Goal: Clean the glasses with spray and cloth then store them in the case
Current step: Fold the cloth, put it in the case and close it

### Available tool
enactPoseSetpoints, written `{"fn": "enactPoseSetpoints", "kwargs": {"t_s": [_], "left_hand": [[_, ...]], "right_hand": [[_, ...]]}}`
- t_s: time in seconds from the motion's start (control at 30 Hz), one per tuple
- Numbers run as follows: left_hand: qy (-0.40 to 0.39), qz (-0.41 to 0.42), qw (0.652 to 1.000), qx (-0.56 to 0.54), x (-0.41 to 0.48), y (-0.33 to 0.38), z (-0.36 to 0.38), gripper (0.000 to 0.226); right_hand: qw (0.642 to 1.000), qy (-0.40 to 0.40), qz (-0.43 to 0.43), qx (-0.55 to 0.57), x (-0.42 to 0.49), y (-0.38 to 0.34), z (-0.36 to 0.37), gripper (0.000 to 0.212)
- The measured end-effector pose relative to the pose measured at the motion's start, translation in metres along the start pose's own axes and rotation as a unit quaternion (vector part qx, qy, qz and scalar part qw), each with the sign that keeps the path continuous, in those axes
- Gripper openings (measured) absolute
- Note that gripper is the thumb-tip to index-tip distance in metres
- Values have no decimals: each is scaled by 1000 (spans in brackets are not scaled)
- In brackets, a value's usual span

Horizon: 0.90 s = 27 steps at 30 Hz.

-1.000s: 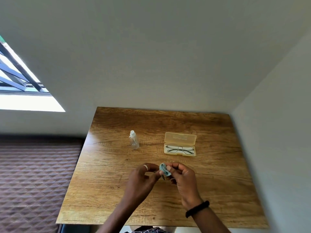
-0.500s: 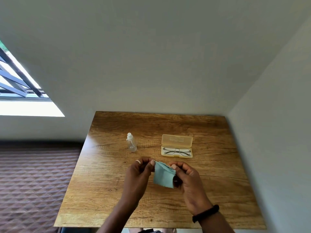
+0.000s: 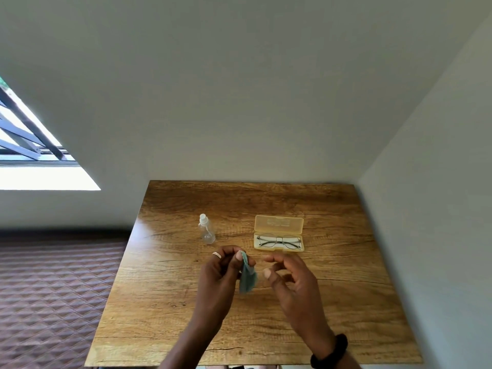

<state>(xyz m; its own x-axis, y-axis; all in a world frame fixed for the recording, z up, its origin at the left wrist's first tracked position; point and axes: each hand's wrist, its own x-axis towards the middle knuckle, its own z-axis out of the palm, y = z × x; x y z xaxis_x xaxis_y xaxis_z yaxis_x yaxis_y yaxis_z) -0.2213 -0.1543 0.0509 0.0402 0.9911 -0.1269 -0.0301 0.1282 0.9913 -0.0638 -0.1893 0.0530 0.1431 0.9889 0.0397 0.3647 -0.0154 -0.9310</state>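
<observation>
My left hand (image 3: 219, 272) pinches the top edge of a small teal cloth (image 3: 247, 278), which hangs down above the table. My right hand (image 3: 288, 275) hovers just right of the cloth with loosely curled fingers and holds nothing. Beyond the hands, a yellow case (image 3: 278, 225) lies open on the wooden table (image 3: 332, 302). Thin-framed glasses (image 3: 279, 241) lie folded in its lower half. A small clear spray bottle (image 3: 206, 230) stands upright to the left of the case.
Walls close off the table at the back and on the right. Patterned brown flooring (image 3: 53, 288) lies beyond the table's left edge. A window (image 3: 26, 145) is at the far left.
My right hand has let go of the cloth and moved slightly right. The cloth, first bunched, then spread between both hands, now hangs from my left hand alone.
</observation>
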Motion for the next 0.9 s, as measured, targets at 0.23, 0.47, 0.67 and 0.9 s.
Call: {"fn": "enactPoseSetpoints", "kwargs": {"t_s": [0.23,0.47,0.67,0.9], "left_hand": [[6,129,978,165,-1,11,1,4],[-89,71,989,92,10,34,-10,9],[-178,35,983,-6,14,50,-25,21],[-176,7,984,-2,6,41,-44,20]], "right_hand": [[998,-44,-34,-29,4,-8,9,42],[986,-131,-4,99,24,-10,-1,13],[943,-230,8,240,33,-22,-29,21],[945,-258,52,195,21,-13,-43,11]]}}
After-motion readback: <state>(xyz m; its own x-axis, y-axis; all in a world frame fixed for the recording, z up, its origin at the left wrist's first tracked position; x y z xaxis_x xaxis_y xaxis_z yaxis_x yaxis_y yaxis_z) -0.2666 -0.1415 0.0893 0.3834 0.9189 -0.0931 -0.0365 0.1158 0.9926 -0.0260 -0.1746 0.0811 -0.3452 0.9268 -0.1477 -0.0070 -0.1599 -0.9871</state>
